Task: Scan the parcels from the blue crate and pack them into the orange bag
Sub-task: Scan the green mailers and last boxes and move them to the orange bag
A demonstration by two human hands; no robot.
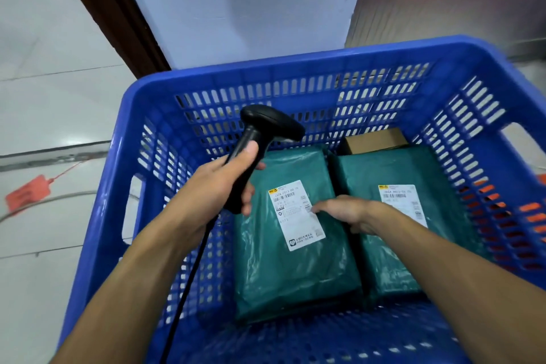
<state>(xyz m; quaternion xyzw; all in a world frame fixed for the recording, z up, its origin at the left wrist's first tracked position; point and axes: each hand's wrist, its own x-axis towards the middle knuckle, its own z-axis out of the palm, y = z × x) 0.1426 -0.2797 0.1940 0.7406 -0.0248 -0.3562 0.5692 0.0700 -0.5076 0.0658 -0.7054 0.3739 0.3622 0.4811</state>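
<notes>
Simply two green label-up parcels point(295, 239).

blue crate point(295, 80): slotted plastic, open top, on floor | left green parcel point(292, 269): flat in crate, white label up | right green parcel point(396, 263): flat just beside it, label up | brown box point(375, 140): far end, partly hidden behind parcels | scanner point(260, 139): black, corded, held above crate
</notes>
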